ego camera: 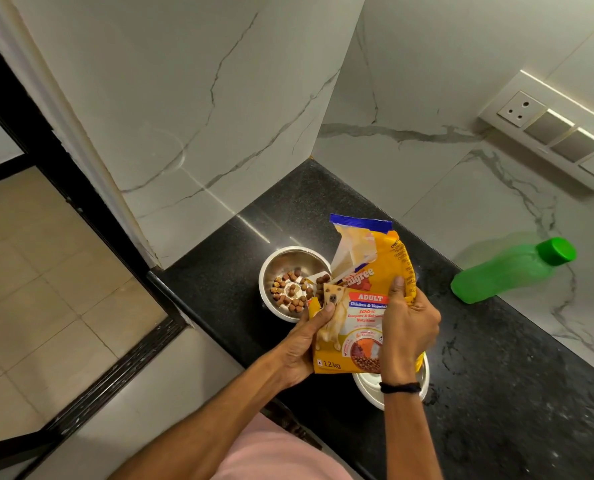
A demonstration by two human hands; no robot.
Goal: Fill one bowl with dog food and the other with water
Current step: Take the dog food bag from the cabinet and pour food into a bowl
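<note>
- By the left hand [300, 344] and right hand [409, 327] the food bag [368, 306] is gripped, beside the kibble bowl [261, 275].
- Its opening is best kept over that bowl and tilted slowly.

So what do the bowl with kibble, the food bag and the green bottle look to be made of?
The bowl is likely stainless steel: a silvery satin wall with soft reflections. The bag is probably glossy printed plastic film; it creases and shines where it is gripped. The bottle looks like translucent green plastic, with light passing through its body.
</note>
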